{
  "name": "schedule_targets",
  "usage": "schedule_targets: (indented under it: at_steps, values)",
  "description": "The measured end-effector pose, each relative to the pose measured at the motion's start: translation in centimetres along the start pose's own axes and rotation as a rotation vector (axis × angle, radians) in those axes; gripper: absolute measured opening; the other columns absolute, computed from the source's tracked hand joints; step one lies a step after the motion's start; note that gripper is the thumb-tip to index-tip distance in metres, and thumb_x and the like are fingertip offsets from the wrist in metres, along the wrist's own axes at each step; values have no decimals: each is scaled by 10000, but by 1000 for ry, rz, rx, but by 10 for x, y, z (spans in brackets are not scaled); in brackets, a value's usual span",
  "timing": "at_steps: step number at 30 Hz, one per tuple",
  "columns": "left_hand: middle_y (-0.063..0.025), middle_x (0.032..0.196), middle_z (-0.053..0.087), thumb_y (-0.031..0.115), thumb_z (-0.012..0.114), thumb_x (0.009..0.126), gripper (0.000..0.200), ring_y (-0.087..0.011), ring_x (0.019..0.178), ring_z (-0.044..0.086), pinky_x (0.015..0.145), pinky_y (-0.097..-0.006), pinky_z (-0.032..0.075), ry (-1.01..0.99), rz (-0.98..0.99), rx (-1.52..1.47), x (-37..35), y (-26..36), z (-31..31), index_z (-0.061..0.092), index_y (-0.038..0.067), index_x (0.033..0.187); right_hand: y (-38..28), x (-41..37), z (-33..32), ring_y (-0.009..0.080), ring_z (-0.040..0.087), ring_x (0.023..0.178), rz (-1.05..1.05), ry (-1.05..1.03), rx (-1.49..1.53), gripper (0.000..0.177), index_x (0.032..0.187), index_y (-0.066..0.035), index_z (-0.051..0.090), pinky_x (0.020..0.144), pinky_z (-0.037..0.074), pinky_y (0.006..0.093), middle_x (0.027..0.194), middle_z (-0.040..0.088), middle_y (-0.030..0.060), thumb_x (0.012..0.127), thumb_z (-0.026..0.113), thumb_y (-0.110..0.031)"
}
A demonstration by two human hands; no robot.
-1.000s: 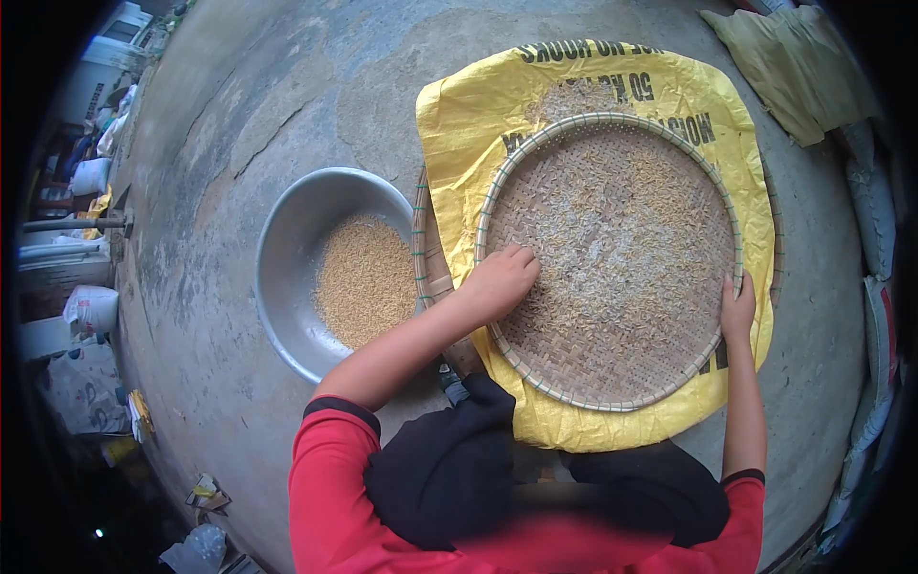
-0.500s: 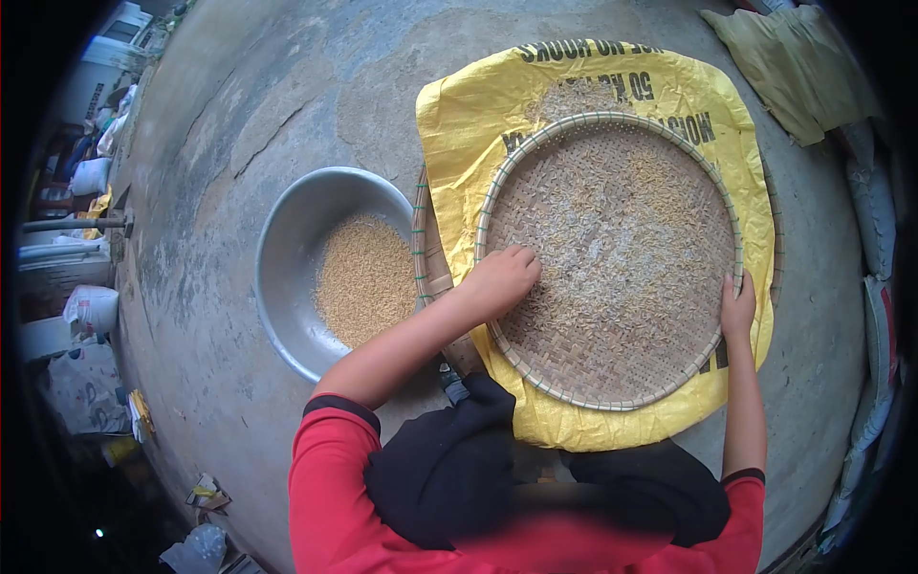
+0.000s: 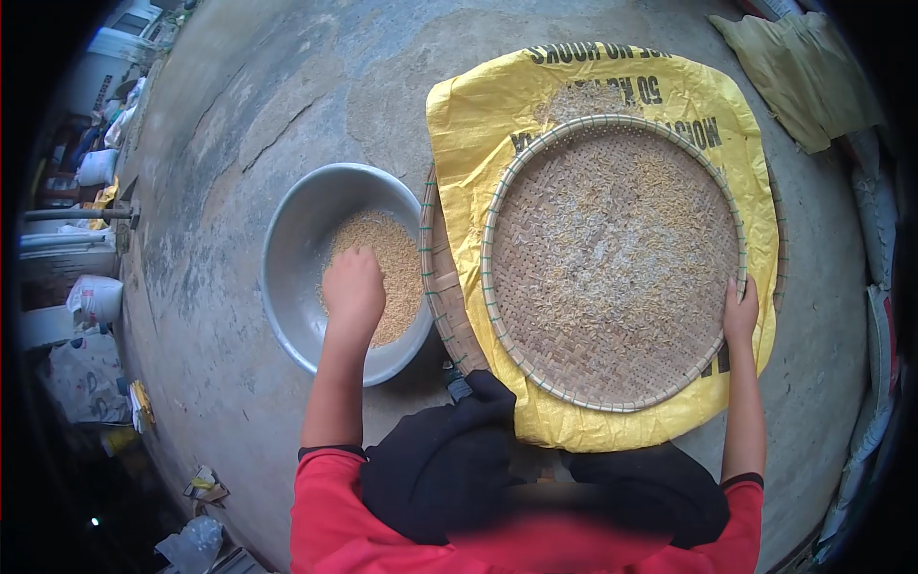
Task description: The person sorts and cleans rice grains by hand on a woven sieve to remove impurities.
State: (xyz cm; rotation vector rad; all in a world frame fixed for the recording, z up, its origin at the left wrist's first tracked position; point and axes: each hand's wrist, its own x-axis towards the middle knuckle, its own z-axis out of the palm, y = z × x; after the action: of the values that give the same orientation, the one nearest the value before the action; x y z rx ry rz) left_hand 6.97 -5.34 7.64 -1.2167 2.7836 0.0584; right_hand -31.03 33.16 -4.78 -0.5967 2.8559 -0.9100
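Note:
My left hand [image 3: 354, 290] is over the metal basin [image 3: 292, 253], its fingers curled closed just above or against the heap of golden grain [image 3: 400, 277]. Whatever those fingers hold, if anything, is hidden. On the right, my right hand [image 3: 740, 311] grips the rim of a round woven winnowing tray [image 3: 626, 383]. Pale and golden grains [image 3: 622, 244] lie scattered across the tray, thinner along its left side and bottom. Beneath it is spread a yellow printed sack [image 3: 459, 124].
Another woven tray [image 3: 446, 287] shows its edge under the sack, beside the basin. Folded sacking [image 3: 798, 77] and filled sacks [image 3: 875, 220] line the right side. Bags and a white bucket [image 3: 96, 298] stand at the left on the concrete floor [image 3: 210, 383].
My left hand has gone from the left part of the winnowing tray leftward to the basin. My right hand keeps its grip on the tray's rim.

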Motion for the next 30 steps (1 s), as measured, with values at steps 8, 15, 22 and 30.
schedule_targets:
  at_steps: [8, 15, 22, 30]
  values:
    - [-108, 843, 555, 115, 636, 743, 146, -287, 862, 538, 740, -378, 439, -182, 480, -516, 28, 58, 24, 548, 44, 834, -1, 0, 0, 276, 578, 855, -7, 6, -20, 332, 1084, 13, 508, 767, 437, 340, 924, 594, 169, 875, 519, -244]
    - [-111, 874, 528, 99, 593, 751, 139, -297, 906, 528, 763, -400, 453, -294, 646, -436, 51, 114, 84, 519, 34, 849, 0, 0, 0, 275, 578, 869, -1, 0, -35, 340, 1096, 17, 504, 780, 435, 337, 929, 593, 170, 877, 517, -242]
    - [-118, 890, 535, 98, 574, 766, 155, -300, 904, 529, 759, -400, 454, -356, 702, -297, 59, 114, 80, 520, 30, 894, 5, 0, 1, 284, 577, 857, -39, 27, 3, 333, 1081, 8, 509, 770, 435, 340, 920, 592, 166, 879, 509, -256]
    - [-154, 935, 548, 58, 517, 790, 101, -315, 903, 523, 752, -399, 434, -315, 236, -254, 22, 43, -5, 504, 19, 882, -3, -1, 0, 293, 576, 838, -18, 20, -22, 315, 1052, -8, 518, 754, 436, 347, 902, 592, 164, 878, 511, -270]
